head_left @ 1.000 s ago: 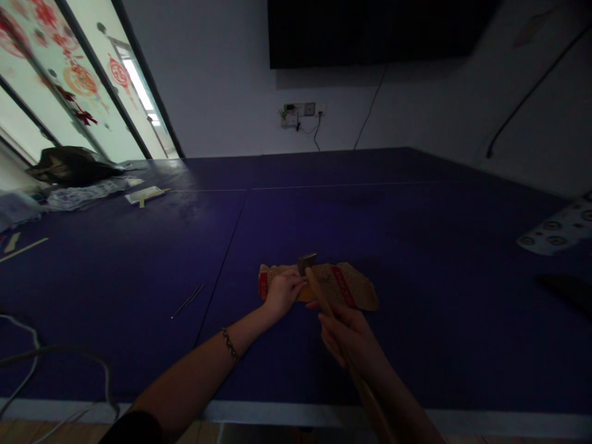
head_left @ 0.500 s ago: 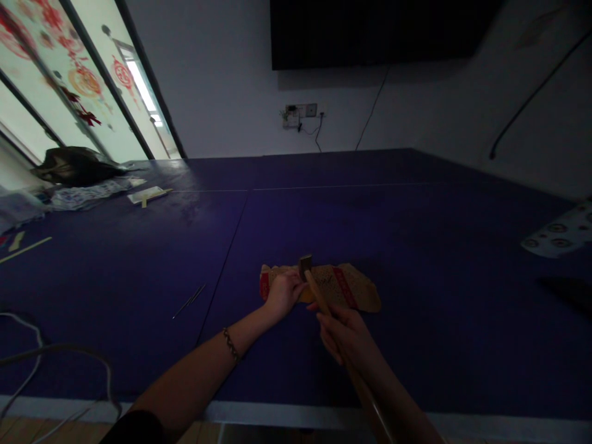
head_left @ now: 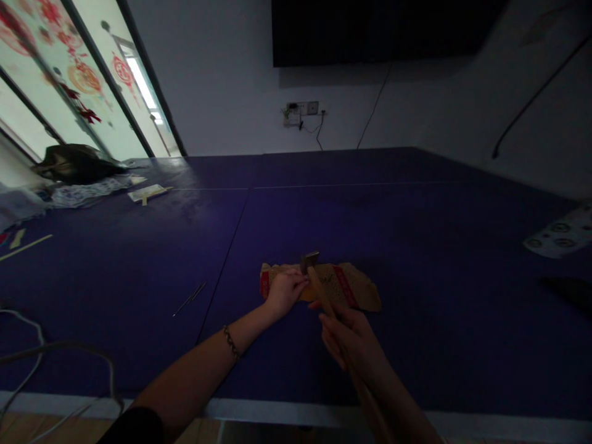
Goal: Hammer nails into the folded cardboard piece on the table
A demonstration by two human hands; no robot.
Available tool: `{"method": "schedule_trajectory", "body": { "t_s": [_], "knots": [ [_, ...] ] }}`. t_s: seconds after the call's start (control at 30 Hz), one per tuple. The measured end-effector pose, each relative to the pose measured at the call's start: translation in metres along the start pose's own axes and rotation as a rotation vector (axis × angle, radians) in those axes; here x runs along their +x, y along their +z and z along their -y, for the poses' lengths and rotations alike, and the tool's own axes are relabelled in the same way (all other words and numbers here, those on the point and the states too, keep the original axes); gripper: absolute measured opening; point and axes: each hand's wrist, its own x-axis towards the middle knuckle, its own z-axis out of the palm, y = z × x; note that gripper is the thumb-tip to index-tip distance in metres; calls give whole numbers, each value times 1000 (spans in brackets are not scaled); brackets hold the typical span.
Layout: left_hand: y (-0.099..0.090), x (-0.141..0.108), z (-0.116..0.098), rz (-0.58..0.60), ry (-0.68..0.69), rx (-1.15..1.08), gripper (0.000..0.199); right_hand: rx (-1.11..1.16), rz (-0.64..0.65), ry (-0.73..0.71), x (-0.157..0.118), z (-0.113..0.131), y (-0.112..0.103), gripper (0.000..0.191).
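Observation:
A flattened piece of brown cardboard (head_left: 358,285) with red bands lies on the dark blue table (head_left: 439,345). My left hand (head_left: 285,292) rests on its left part, fingers drawn together; whatever the fingertips pinch is too small to name. My right hand (head_left: 349,333) is wrapped round the long wooden handle of a hammer (head_left: 319,288). The metal head of the hammer is just above the cardboard, close beside my left fingertips.
Two thin metal rods (head_left: 189,300) lie left of my left arm. Cables (head_left: 78,348) loop at the near left edge. A dark bag (head_left: 76,164), plastic packets and strips sit far left. A patterned item (head_left: 559,237) lies at the right.
The hammer head has tilted and shifted slightly to the right, with my right hand moving a little the same way. My left hand has stayed on the cardboard.

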Motion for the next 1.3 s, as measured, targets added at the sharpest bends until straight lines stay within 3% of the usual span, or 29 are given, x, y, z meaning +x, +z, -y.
{"method": "schedule_trajectory", "body": {
  "t_s": [0.33, 0.53, 1.3],
  "knots": [
    [2, 0, 4, 7, 11, -27, 18, -5, -2, -19, -1, -3, -1, 34],
    [3, -1, 5, -16, -6, -17, 17, -19, -26, 44, 3, -7, 0, 36],
    [7, 1, 6, -27, -69, -34, 16, -9, -9, -7, -4, -6, 0, 32]
  ]
}}
